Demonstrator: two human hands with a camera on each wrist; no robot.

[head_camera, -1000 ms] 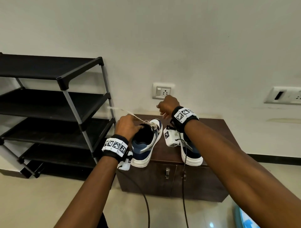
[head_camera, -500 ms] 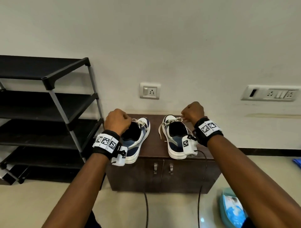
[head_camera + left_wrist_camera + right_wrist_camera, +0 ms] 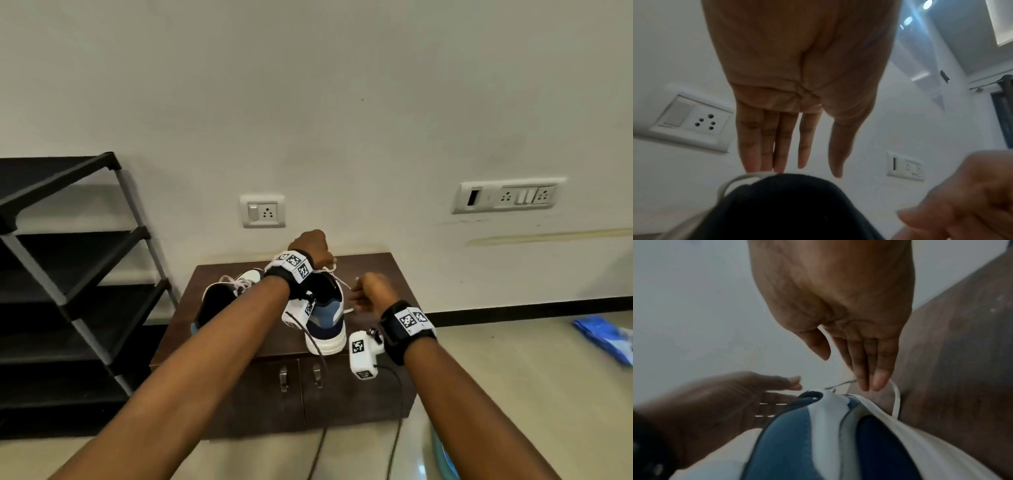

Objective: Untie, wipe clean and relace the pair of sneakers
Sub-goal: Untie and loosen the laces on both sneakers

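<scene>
1. Head view: two sneakers sit on the brown cabinet [image 3: 376,270] at mid-frame. The left hand [image 3: 310,248] reaches over the right sneaker [image 3: 325,325]; the right hand [image 3: 373,291] curls beside it, pinching a white lace [image 3: 346,285]. The left sneaker [image 3: 222,305] lies left of the forearm.
2. Left wrist view: the left hand [image 3: 797,97] has straight fingers, their tips touching a lace loop [image 3: 740,179] at the shoe's dark collar.
3. Right wrist view: the right hand [image 3: 849,321] has fingers nearly straight, with the lace [image 3: 896,399] running under the palm; whether they grip it cannot be told here.

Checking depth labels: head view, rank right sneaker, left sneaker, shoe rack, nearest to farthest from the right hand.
1. right sneaker: just left of the right hand.
2. left sneaker: farther left on the cabinet.
3. shoe rack: far left, on the floor.
</scene>
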